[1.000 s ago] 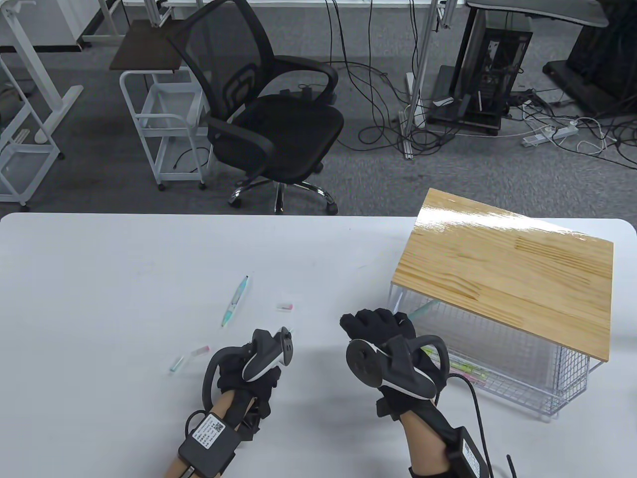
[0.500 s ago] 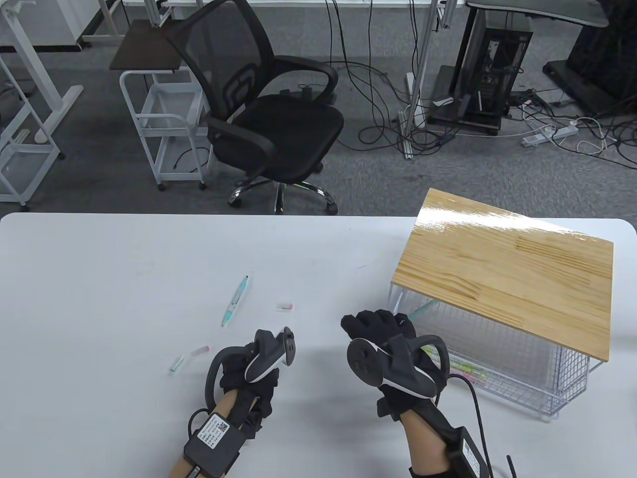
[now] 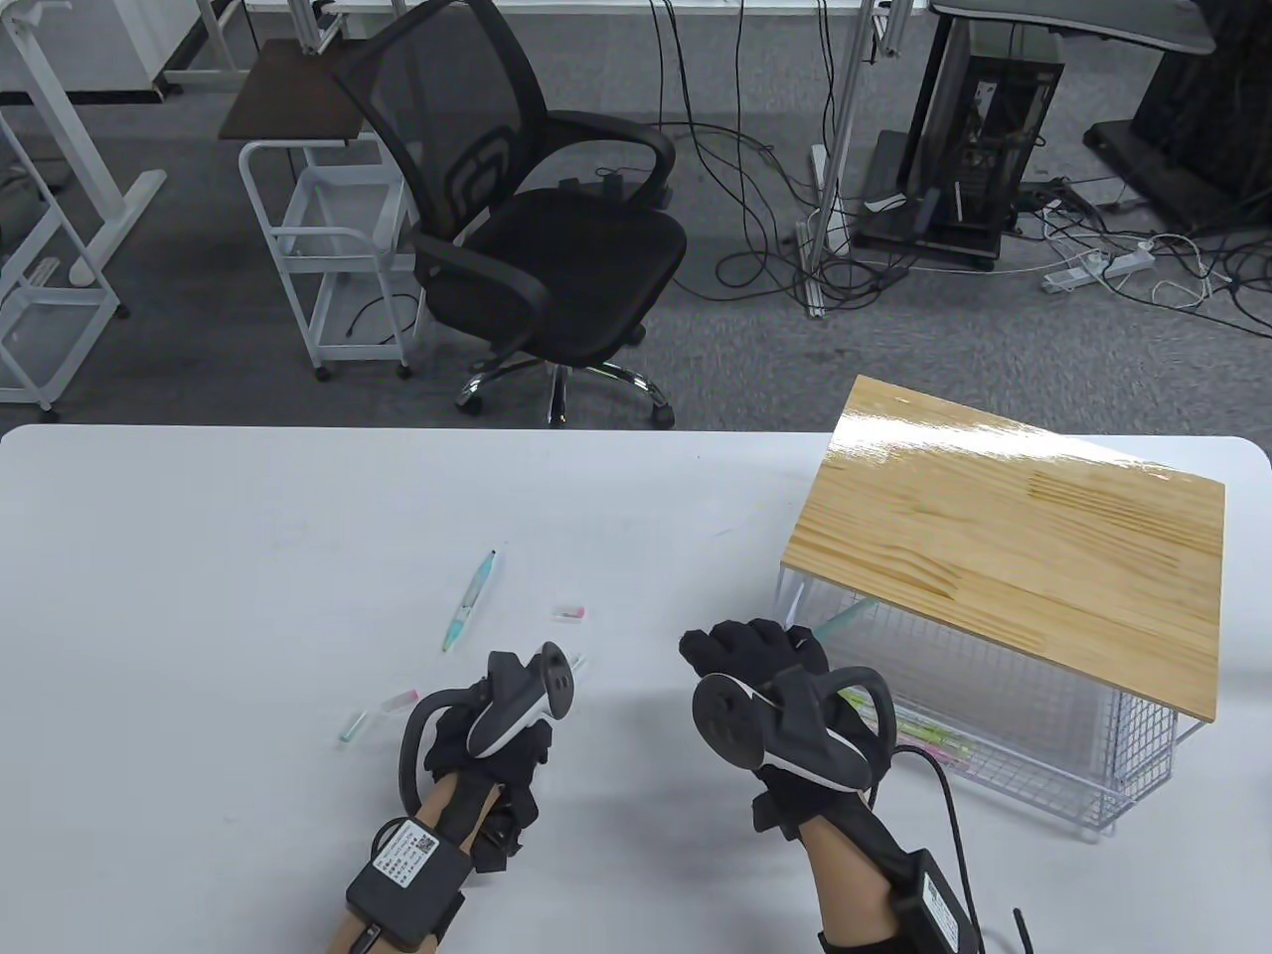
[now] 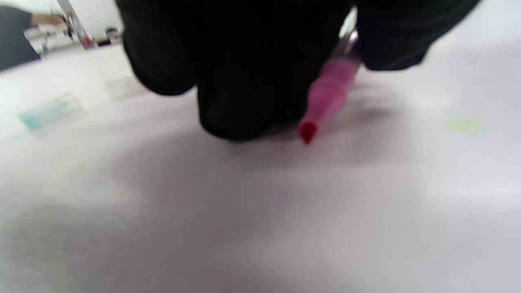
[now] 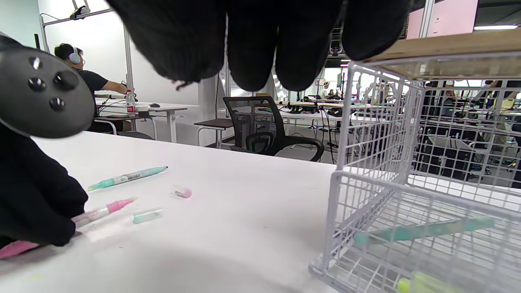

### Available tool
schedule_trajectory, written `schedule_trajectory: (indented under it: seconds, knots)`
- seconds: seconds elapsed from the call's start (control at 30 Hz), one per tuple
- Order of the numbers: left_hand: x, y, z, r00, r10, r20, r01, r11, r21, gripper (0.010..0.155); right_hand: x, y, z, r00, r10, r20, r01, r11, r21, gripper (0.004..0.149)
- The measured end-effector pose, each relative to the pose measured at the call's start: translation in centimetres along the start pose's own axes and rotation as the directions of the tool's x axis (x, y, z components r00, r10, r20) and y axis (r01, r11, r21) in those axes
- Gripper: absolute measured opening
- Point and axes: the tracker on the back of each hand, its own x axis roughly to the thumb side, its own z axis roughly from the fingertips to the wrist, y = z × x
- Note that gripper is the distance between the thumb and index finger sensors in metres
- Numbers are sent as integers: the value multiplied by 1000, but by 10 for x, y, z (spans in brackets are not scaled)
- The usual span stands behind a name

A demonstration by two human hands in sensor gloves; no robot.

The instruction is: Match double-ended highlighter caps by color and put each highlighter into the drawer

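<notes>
My left hand [image 3: 452, 737] rests low on the table and pinches a pink highlighter [image 4: 330, 86]; its red chisel tip is bare and touches the table. In the right wrist view the highlighter's other pink end [image 5: 106, 209] sticks out past the hand. My right hand [image 3: 750, 646] hovers by the front left corner of the wire drawer [image 3: 1004, 785], fingers loosely curled and holding nothing. A teal highlighter [image 3: 469, 599] lies further back. Loose caps lie around: a pink one [image 3: 568, 611], another pink one [image 3: 397, 699] and a teal one [image 3: 350, 725].
The drawer stands pulled out from a wire cabinet with a wooden top [image 3: 1014, 537] at the table's right. Teal [image 5: 419, 232] and yellow [image 5: 423, 285] highlighters lie inside it. An office chair [image 3: 537, 229] stands beyond the far table edge.
My left hand has shifted a little to the left and its tracker has tilted. The right hand, the caps and the teal highlighter have stayed put.
</notes>
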Motion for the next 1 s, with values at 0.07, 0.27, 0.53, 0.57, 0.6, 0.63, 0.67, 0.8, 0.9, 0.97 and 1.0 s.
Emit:
schedule_trajectory:
  seconds: [0.07,0.27,0.53,0.57,0.6,0.63,0.67,0.8,0.9,0.97,1.0]
  knots:
    - [-10,5,-1,996,82,28,-81,996,-29,51,0,0,0,1000,-2,0,2,1000,0,53]
    - [-28,40,20,983,100,154,-119,985,123,50,0,0,0,1000,-21,7,21,1000,-3,54]
    - [-38,82,73,878,150,455,-336,870,361,49,8,1,0,998,-42,41,42,999,3,65]
    - [-39,85,79,867,153,475,-359,852,380,50,10,1,0,998,-50,50,50,999,1,68]
    - [-39,87,83,857,149,494,-373,841,393,50,11,1,0,997,-57,57,58,998,-1,71]
    - [-39,89,89,843,139,520,-386,829,404,51,14,1,0,996,-65,67,66,998,-4,73]
    - [-39,90,92,836,131,533,-390,825,409,53,16,1,0,995,-67,74,68,998,-5,75]
    - [-32,90,100,830,77,553,-377,807,454,62,25,0,2,993,-56,107,58,998,-13,77]
    - [-24,86,102,828,32,560,-352,807,474,63,31,1,1,991,-47,123,50,999,-20,73]
    - [-20,84,103,820,14,573,-351,803,482,64,33,3,0,991,-38,127,39,999,-11,72]
    - [-18,83,103,816,6,578,-351,800,487,63,34,4,0,991,-33,128,34,999,-5,71]
